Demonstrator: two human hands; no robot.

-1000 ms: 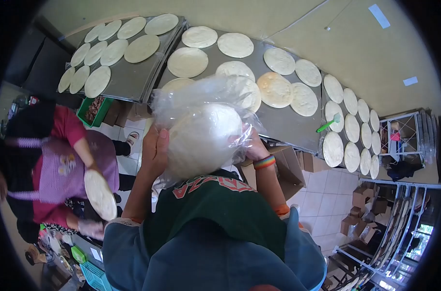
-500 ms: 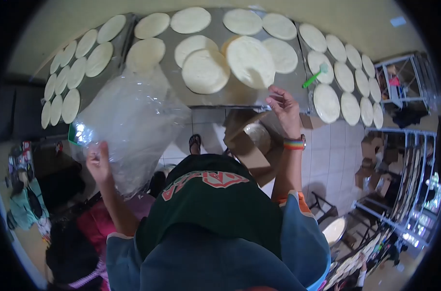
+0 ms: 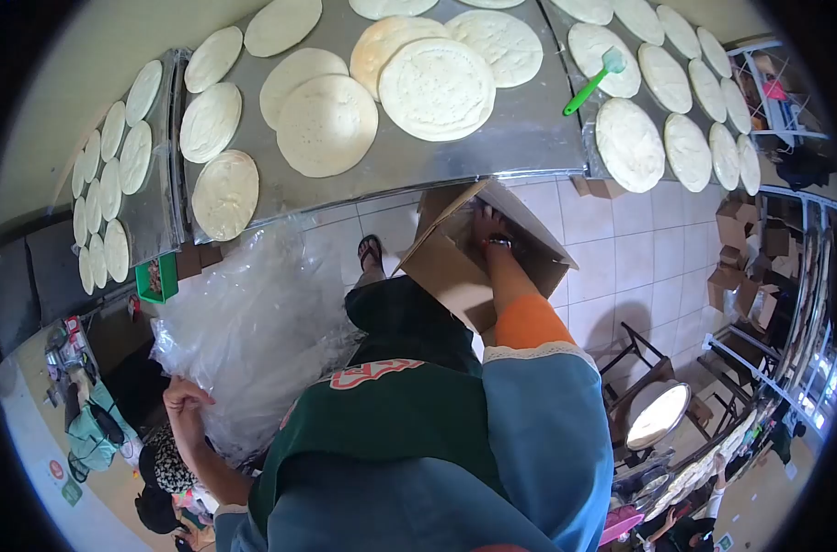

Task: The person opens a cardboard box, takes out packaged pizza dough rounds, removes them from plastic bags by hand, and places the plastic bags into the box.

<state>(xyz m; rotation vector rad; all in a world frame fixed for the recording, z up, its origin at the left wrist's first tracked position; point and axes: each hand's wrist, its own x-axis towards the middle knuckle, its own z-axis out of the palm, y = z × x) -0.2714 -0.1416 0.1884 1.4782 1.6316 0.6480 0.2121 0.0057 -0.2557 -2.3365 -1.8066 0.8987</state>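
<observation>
My left hand [image 3: 189, 394] is closed at the edge of a large clear plastic bag [image 3: 262, 322] that hangs in front of the table at my left. My right hand [image 3: 487, 226] is down inside an open cardboard box [image 3: 446, 276] below the table edge; its fingers are too shadowed to read. On the metal table [image 3: 391, 166] above lie flat round breads. Near the middle, one pale bread [image 3: 437, 89] rests partly on a browner one [image 3: 372, 46]. To their left, another bread [image 3: 327, 125] overlaps its neighbour [image 3: 285, 78].
A green brush [image 3: 593, 81] lies across a bread on the right table. More breads cover the left table [image 3: 156, 216]. Below it stands a green crate [image 3: 156, 279]. Cardboard boxes [image 3: 740, 248], a round pan [image 3: 658, 416] and racks stand to the right. Other people are at the lower edges.
My right hand has left the breads and gone down into the box. The upper bread it was near now lies flatter on the pile. My left hand and the plastic bag are lower.
</observation>
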